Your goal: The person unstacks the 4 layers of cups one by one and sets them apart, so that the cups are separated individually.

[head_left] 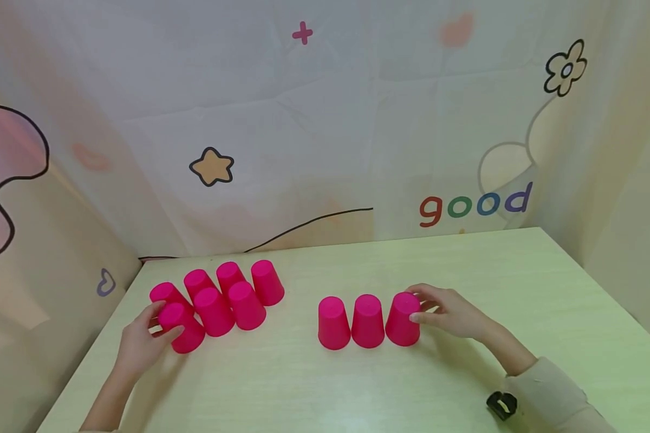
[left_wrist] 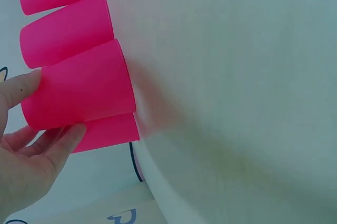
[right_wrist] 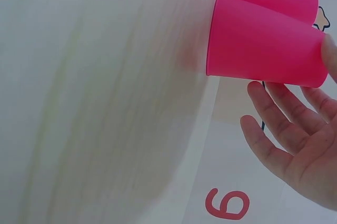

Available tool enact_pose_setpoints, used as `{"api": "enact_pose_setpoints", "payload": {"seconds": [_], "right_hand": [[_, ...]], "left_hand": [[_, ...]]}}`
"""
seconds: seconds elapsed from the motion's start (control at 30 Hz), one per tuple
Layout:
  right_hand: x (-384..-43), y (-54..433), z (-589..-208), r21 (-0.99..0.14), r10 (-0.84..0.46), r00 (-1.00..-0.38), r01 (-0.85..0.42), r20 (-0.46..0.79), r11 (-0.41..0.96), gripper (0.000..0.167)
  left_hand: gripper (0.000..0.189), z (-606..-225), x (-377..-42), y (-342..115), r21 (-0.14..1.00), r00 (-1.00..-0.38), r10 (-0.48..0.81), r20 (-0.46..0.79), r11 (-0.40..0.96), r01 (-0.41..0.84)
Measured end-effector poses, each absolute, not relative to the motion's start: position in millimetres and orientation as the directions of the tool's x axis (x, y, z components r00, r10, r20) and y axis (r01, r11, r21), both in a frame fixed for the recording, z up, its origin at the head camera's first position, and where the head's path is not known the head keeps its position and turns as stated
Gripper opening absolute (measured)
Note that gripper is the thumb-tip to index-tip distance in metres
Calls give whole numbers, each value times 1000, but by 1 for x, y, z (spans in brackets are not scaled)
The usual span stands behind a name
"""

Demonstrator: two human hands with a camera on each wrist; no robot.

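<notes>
On the left, several upside-down pink cups stand in two rows close together. My left hand (head_left: 142, 341) grips the nearest left cup (head_left: 181, 328), thumb on one side and fingers on the other; the left wrist view also shows this cup (left_wrist: 84, 87) between them. Right of the middle, three more inverted pink cups form a row: a left one (head_left: 334, 325), a middle one (head_left: 368, 323) and a right one (head_left: 402, 322). My right hand (head_left: 448, 313) holds the right cup from its outer side. In the right wrist view, its thumb and fingers lie on opposite sides of the cup (right_wrist: 266, 45).
The pale table (head_left: 281, 385) has its left edge close beside the left group. A black clip-like object (head_left: 502, 405) lies near my right sleeve (head_left: 549, 388). Behind the table hangs a printed curtain (head_left: 325, 138).
</notes>
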State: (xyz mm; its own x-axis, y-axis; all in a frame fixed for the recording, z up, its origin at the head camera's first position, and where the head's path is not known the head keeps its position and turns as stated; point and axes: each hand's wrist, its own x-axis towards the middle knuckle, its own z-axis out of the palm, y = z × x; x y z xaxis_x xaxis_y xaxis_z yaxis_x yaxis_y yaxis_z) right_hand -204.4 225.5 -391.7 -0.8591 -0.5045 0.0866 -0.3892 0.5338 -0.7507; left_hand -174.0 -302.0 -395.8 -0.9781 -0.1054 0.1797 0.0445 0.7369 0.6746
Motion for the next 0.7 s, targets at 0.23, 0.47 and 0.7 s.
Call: {"api": "enact_pose_setpoints", "payload": {"seconds": [0.23, 0.47, 0.7], "right_hand": [[-204, 225, -392, -744, -503, -859, -396, 94, 538, 43], [-203, 226, -392, -743, -494, -865, -386, 86, 546, 44], [-204, 226, -392, -743, -504, -858, -398, 94, 539, 43]], "left_hand": [[61, -388, -168, -296, 564, -932, -61, 358, 809, 164], [63, -374, -159, -280, 467, -907, -21, 420, 862, 197], [64, -365, -155, -253, 459, -904, 25, 426, 856, 240]]}}
